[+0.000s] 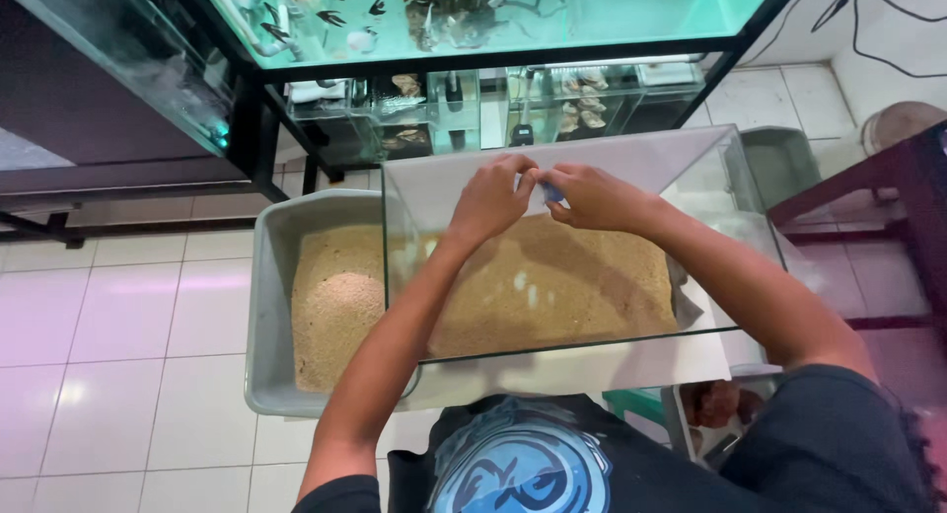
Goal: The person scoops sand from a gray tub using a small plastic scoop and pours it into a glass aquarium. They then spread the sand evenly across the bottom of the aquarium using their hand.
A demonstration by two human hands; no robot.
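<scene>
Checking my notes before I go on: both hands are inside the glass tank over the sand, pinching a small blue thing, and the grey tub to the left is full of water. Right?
Not quite. The head view shows the grey tub holds sand, not water. The rest stands: the left hand and right hand meet inside the glass tank over the sand, pinching a small blue thing.

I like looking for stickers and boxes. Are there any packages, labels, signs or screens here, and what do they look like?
No packages, labels, signs or screens show.
Nearest thing: a round blue and white printed picture on the person's dark shirt, at the bottom middle.
</scene>
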